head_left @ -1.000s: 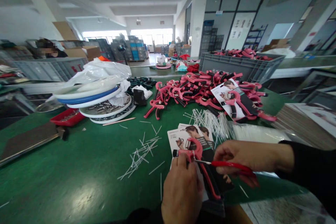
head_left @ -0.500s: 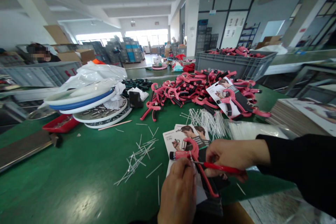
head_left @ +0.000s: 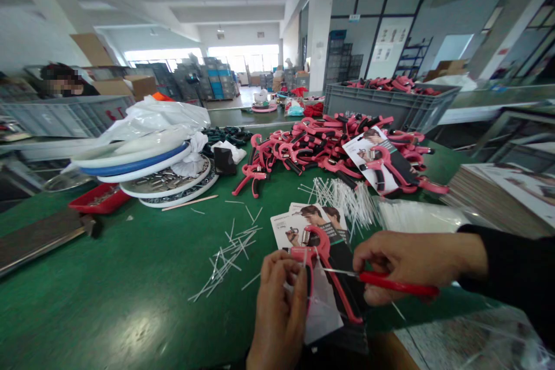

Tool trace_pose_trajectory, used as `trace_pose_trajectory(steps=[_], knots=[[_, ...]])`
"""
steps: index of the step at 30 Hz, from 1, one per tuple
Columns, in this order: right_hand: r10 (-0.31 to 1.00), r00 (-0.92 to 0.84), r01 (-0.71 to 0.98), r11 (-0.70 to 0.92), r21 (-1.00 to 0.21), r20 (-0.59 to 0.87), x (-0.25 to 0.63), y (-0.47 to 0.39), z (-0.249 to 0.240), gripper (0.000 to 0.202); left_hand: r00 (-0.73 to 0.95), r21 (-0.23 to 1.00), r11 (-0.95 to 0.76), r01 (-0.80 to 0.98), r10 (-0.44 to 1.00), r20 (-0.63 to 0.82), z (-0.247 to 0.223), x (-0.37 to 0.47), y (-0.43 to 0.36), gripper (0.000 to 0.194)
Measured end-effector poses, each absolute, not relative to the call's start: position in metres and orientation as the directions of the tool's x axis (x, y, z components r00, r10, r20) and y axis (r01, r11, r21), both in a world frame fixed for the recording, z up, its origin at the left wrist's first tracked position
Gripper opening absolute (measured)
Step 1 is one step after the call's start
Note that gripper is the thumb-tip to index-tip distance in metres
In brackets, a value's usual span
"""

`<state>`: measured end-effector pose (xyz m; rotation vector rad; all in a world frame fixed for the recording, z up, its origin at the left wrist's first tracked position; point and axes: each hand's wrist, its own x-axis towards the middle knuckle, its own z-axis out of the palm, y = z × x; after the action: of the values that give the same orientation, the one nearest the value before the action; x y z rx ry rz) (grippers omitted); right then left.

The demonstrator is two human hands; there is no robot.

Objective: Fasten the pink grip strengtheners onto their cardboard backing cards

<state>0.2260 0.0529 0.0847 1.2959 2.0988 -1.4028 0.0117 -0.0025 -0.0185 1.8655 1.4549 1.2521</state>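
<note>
My right hand (head_left: 390, 263) is closed around red-handled scissors (head_left: 401, 285), whose thin metal blades point left at a pink-and-black hand grip (head_left: 323, 243). That grip lies on printed cards (head_left: 284, 230) at the table's near edge. My left hand (head_left: 281, 300) has its fingers bent together at the left side of the grip and card; whatever is between the fingertips is too small to tell. Thin white ties (head_left: 315, 254) stand up from the grip's upper part. A bunch of white zip ties (head_left: 344, 199) lies just behind the cards.
Cut tie pieces (head_left: 232, 257) are scattered on the green table (head_left: 143, 277). Behind are heaped pink grips (head_left: 295, 147) and a grey crate (head_left: 377, 105). Stacked trays (head_left: 134, 165) and a red tray (head_left: 99, 199) stand left, a card stack (head_left: 489, 191) right. A person (head_left: 65, 81) is far left.
My right hand and the scissors have moved right, away from my left hand. My left hand has shifted slightly left and its fingers have risen beside the grip.
</note>
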Motion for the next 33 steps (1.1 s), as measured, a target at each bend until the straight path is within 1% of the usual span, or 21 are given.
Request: trace_pose_trajectory(steps=[1, 2, 4, 5, 7, 11, 13, 16, 23, 28, 30, 33], knots=[[0.527, -0.576, 0.801, 0.209, -0.561, -0.625, 0.225, 0.051, 0.090, 0.036, -0.018, 0.802, -0.303, 0.515, 0.931, 0.364, -0.019, 0.004, 0.000, 0.013], [0.546, -0.589, 0.801, 0.302, -0.516, -0.595, 0.223, 0.048, 0.095, 0.036, -0.035, 0.782, -0.285, 0.554, 0.931, 0.364, -0.019, -0.004, 0.003, 0.013], [0.581, -0.584, 0.811, 0.433, -0.393, -0.566, 0.217, 0.043, 0.102, 0.033, -0.046, 0.709, -0.233, 0.665, 0.936, 0.350, -0.020, -0.018, 0.006, 0.009], [0.594, -0.579, 0.813, 0.469, -0.344, -0.558, 0.214, 0.041, 0.103, 0.031, -0.064, 0.685, -0.205, 0.699, 0.936, 0.346, -0.021, -0.024, 0.006, 0.011], [0.602, -0.576, 0.811, 0.502, -0.299, -0.553, 0.207, 0.039, 0.103, 0.031, -0.064, 0.695, -0.191, 0.694, 0.944, 0.324, -0.021, -0.028, 0.002, 0.015], [0.580, -0.609, 0.783, 0.550, -0.292, -0.541, 0.201, 0.044, 0.093, 0.029, 0.171, 0.794, -0.242, 0.557, 0.969, 0.176, -0.017, -0.017, -0.012, 0.014], [0.563, -0.621, 0.772, 0.559, -0.302, -0.546, 0.200, 0.048, 0.091, 0.028, 0.201, 0.816, -0.213, 0.538, 0.972, 0.122, -0.015, -0.011, -0.017, 0.013], [0.534, -0.630, 0.765, 0.549, -0.336, -0.563, 0.196, 0.052, 0.091, 0.028, 0.178, 0.833, -0.179, 0.524, 0.979, 0.098, -0.017, -0.008, -0.016, 0.011], [0.479, -0.634, 0.760, 0.529, -0.376, -0.607, 0.187, 0.066, 0.087, 0.038, 0.156, 0.857, -0.172, 0.486, 0.982, 0.108, -0.022, -0.014, -0.009, 0.008], [0.402, -0.589, 0.804, 0.376, -0.460, -0.701, 0.187, 0.074, 0.081, 0.042, 0.186, 0.869, -0.198, 0.454, 0.975, 0.125, -0.022, -0.020, -0.004, 0.009], [0.372, -0.610, 0.791, 0.333, -0.513, -0.700, 0.189, 0.073, 0.078, 0.041, 0.205, 0.869, -0.203, 0.451, 0.971, 0.121, -0.023, -0.023, -0.002, 0.008], [0.362, -0.651, 0.759, 0.301, -0.578, -0.667, 0.193, 0.067, 0.071, 0.038, 0.234, 0.861, -0.208, 0.464, 0.966, 0.107, -0.023, -0.025, 0.002, 0.007]])
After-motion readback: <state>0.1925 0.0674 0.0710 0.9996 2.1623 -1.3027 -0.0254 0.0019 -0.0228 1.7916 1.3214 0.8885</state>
